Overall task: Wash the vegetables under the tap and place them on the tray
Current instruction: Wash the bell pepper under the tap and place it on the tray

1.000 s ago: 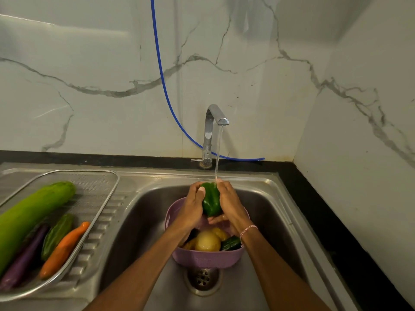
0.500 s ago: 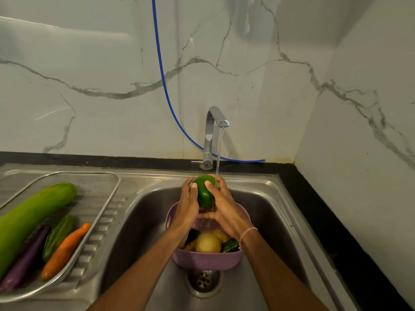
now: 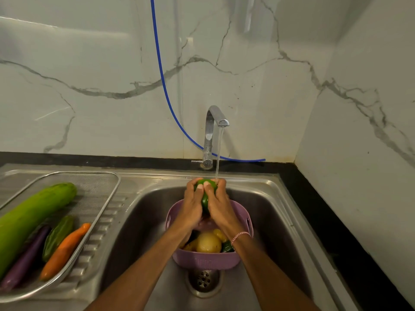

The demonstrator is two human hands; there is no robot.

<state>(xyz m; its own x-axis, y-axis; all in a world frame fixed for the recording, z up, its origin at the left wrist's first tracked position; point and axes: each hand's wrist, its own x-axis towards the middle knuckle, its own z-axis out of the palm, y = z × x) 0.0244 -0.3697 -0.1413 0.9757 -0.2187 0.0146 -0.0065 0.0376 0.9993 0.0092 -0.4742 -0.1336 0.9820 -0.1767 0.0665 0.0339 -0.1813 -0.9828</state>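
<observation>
A green bell pepper [image 3: 205,187] is held under the running tap [image 3: 215,122], clasped between my left hand [image 3: 193,205] and my right hand [image 3: 219,205]. Below them a purple basket [image 3: 246,217] stands in the sink [image 3: 276,221] with a potato [image 3: 208,242] and other vegetables in it. On the drainboard to the left, a wire mesh tray [image 3: 98,185] holds a long green gourd [image 3: 33,214], a purple aubergine [image 3: 24,261], a small dark green vegetable [image 3: 57,237] and a carrot [image 3: 64,252].
The sink drain [image 3: 204,280] lies just in front of the basket. A blue hose [image 3: 166,86] runs down the marble wall behind the tap. A black counter strip [image 3: 325,221] borders the sink on the right, next to a side wall.
Both hands have lifted the pepper a little higher toward the water stream and turned it between the palms. The tray and basket have not moved.
</observation>
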